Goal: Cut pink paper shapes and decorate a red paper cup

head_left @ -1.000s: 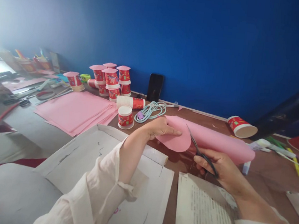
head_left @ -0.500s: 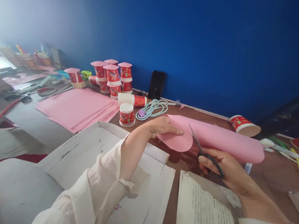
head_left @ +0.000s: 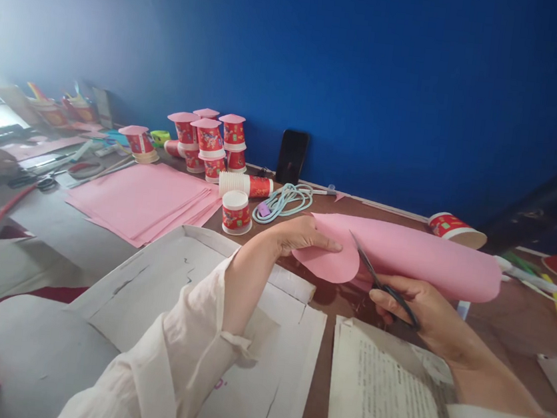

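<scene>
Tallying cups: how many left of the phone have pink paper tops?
5: front cup, back cup, left cup and right cup in the cluster; lone cup farther left. More may be hidden.

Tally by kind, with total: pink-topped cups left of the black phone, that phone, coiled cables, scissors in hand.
Pink-topped cups, left of phone: 5
Black phone: 1
Coiled cable: 1
Scissors, in hand: 1
Total: 8
</scene>
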Motion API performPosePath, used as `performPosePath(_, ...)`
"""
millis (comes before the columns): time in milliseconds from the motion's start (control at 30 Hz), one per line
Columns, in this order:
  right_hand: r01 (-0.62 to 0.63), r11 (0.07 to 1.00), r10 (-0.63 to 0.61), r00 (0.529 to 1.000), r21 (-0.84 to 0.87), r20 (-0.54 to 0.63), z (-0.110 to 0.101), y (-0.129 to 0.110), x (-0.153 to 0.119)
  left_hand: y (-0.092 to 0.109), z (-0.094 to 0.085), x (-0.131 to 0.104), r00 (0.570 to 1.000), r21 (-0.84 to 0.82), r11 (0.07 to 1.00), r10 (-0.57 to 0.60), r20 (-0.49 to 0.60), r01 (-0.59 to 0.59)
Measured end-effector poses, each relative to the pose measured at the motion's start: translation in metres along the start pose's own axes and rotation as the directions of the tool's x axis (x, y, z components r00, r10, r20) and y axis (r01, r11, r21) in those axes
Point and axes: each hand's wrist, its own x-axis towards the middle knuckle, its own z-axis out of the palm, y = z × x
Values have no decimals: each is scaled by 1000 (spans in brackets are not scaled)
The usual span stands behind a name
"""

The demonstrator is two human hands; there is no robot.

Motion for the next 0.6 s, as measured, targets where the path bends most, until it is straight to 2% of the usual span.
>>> performPosePath(233,17,1000,-16,1000,-21,19,-3,5,0,1,-1,0,1000,15,1000,-15,28,15)
performPosePath(600,-6,999,7,1000,-32,23,-1,-2,-2,1,1,-2,998,-50,999,-13,56,16)
